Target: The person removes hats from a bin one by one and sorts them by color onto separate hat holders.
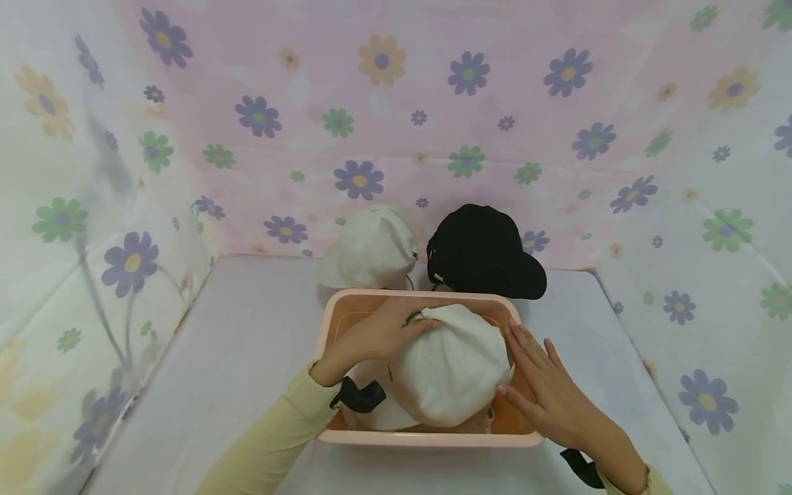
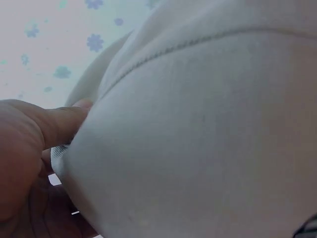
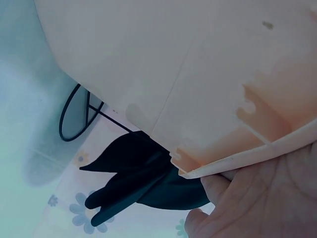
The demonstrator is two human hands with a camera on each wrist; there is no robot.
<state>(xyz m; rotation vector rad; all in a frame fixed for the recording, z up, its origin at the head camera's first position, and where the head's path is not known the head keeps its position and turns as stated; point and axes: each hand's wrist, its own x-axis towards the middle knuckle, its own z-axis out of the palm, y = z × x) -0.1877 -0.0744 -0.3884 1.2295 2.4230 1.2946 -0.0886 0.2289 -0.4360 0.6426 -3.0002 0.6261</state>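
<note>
A white cap (image 1: 460, 371) sits crown up inside a peach plastic bin (image 1: 427, 438). My left hand (image 1: 383, 337) reaches over the bin's left side and pinches the cap's edge. In the left wrist view, the thumb (image 2: 62, 124) lies on the outside of the cap's cloth (image 2: 188, 134), with the other fingers beneath. My right hand (image 1: 544, 385) rests with extended fingers at the bin's right rim, beside the cap. Below the crown lies a pale, brim-like piece (image 1: 377, 412); whether it belongs to this cap or another, I cannot tell.
Behind the bin, another white cap (image 1: 374, 247) and a black cap (image 1: 485, 251) stand side by side near the flowered back wall (image 1: 402, 110). A thin black wire loop (image 3: 62, 124) shows in the right wrist view. Flowered side walls enclose the pale table (image 1: 235, 330).
</note>
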